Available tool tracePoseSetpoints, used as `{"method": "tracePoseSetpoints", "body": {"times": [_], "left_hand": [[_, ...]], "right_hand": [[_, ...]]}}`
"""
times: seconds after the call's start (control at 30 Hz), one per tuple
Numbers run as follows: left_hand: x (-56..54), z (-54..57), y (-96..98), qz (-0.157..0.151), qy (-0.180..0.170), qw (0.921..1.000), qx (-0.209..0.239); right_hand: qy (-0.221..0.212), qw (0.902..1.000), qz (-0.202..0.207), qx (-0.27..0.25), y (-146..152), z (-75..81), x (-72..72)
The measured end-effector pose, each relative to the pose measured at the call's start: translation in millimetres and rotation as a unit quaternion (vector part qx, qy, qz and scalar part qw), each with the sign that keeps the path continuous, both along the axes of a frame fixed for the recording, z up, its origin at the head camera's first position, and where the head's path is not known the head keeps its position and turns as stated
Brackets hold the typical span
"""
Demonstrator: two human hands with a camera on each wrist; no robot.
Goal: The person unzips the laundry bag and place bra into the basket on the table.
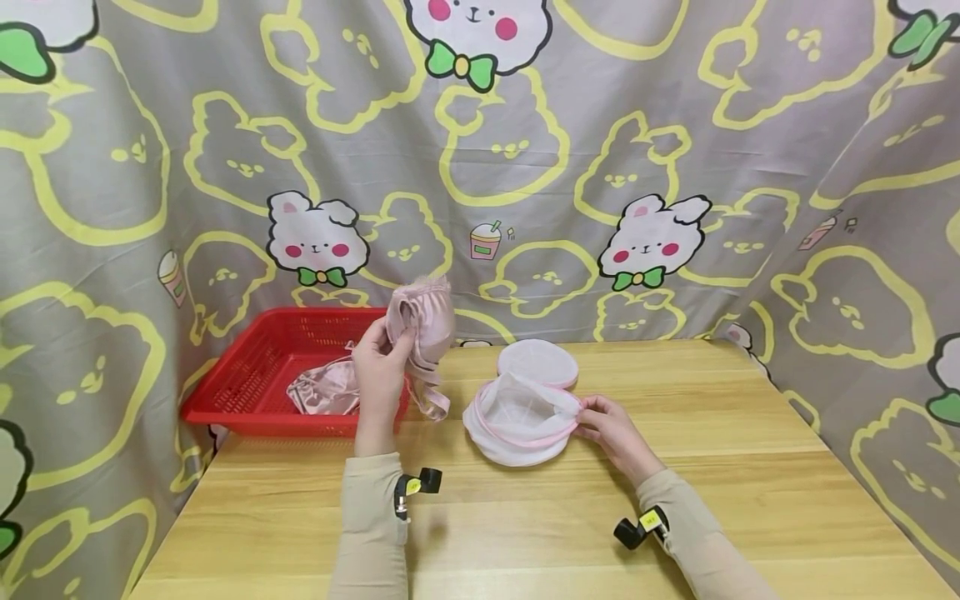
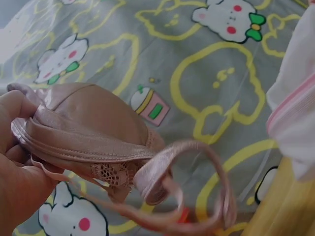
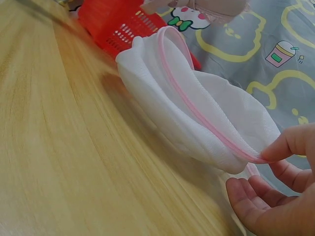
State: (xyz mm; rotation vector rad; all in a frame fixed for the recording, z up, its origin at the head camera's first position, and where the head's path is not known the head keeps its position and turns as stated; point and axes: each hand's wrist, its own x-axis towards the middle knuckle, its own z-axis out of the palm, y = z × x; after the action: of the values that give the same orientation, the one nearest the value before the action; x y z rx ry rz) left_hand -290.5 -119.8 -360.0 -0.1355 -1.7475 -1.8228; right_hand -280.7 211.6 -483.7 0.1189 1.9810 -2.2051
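In the head view my left hand (image 1: pixel 381 357) grips a folded pink satin bra (image 1: pixel 433 321), held up beside the red basket. A strap loops down from it, and lace trim shows on the bra (image 2: pixel 93 118) in the left wrist view. My right hand (image 1: pixel 617 433) pinches the pink-edged rim of a white mesh laundry bag (image 1: pixel 517 446). The mouth of the bag gapes upward, and its round lid (image 1: pixel 538 362) lies folded back behind it. Between my right thumb and forefinger the pink zipper edge (image 3: pixel 206 118) is held in the right wrist view.
A red plastic basket (image 1: pixel 255 425) stands at the table's left, with another pink satin garment (image 1: pixel 326 387) inside. The wooden table (image 1: pixel 675 500) reaches back to a grey cartoon-print curtain (image 1: pixel 525 225), which also hangs at both sides.
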Motion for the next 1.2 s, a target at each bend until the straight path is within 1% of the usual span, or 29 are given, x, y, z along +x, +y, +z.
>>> {"method": "tracePoseSetpoints", "body": {"times": [0.1, 0.2, 0.37, 0.5, 0.67, 0.77, 0.83, 1.0, 1.2], "left_hand": [[0.7, 1.4, -6.7, 0.013, -0.001, 0.9999, 0.01], [2.0, 3.0, -12.6, 0.03, -0.003, 0.9995, 0.008], [4.7, 4.6, -22.6, 0.05, 0.001, 0.9987, 0.005], [5.6, 4.4, -31.1, 0.063, 0.002, 0.998, 0.004], [4.3, 1.6, -42.9, 0.079, 0.011, 0.9967, 0.018], [5.4, 0.0, -49.5, 0.09, 0.016, 0.9954, 0.029], [6.2, -0.7, -53.1, 0.093, 0.017, 0.9948, 0.037], [5.4, -3.2, -60.3, 0.095, 0.014, 0.9941, 0.051], [-0.2, -7.8, -65.7, 0.1, 0.012, 0.993, 0.061]], "right_hand": [[-0.004, 1.0, -0.003, 0.0, 0.2, -1.8, -0.3], [-0.006, 1.0, -0.003, 0.004, 1.2, -2.2, 0.0], [-0.005, 1.0, 0.0, 0.002, 1.8, -1.0, 1.1], [-0.007, 1.0, -0.006, 0.001, 1.2, -1.4, 1.2], [-0.004, 1.0, -0.003, 0.001, 1.0, -2.3, 0.7], [-0.002, 1.0, -0.003, -0.002, 1.1, -2.7, 0.1], [-0.001, 1.0, 0.001, -0.001, 1.1, -2.7, -0.1], [-0.009, 0.9999, -0.006, -0.004, -0.7, -1.8, 0.0], [-0.006, 1.0, 0.0, 0.0, -1.4, 1.1, 2.2]]}}
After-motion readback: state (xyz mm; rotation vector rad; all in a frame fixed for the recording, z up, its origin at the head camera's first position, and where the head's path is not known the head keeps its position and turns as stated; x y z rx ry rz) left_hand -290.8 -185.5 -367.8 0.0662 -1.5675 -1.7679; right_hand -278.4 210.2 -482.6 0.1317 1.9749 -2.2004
